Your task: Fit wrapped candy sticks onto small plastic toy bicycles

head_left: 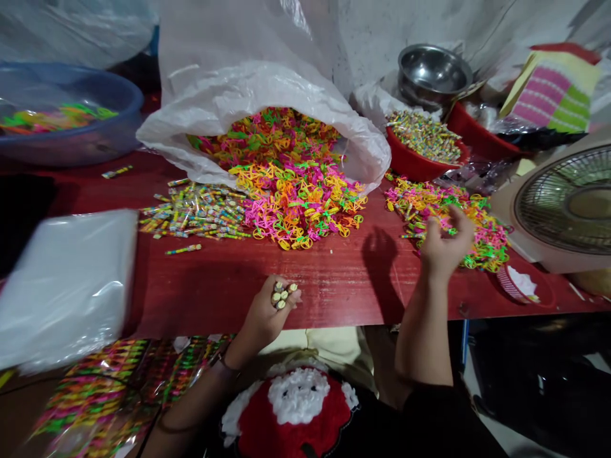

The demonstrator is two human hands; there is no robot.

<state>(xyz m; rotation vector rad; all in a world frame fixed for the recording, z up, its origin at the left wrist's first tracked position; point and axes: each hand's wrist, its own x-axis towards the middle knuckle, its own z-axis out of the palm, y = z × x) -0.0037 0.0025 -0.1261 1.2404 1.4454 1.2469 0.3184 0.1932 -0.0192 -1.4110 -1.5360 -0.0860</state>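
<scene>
Clutching short striped tubes (pixel 281 296), the left hand (pixel 262 315) hovered above the red desk (pixel 229 292), while just below the open right hand (pixel 443 248), its fingers apart, lay a heap of neon plastic rings (pixel 446 219).

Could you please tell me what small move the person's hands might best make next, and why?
Probably the right hand should pinch one more wrapped stick from the heap of coloured plastic shapes beneath it: its fingers are bunched right above that heap, which has such sticks in it, and the left hand holds a small bundle of wrapped sticks.
</scene>
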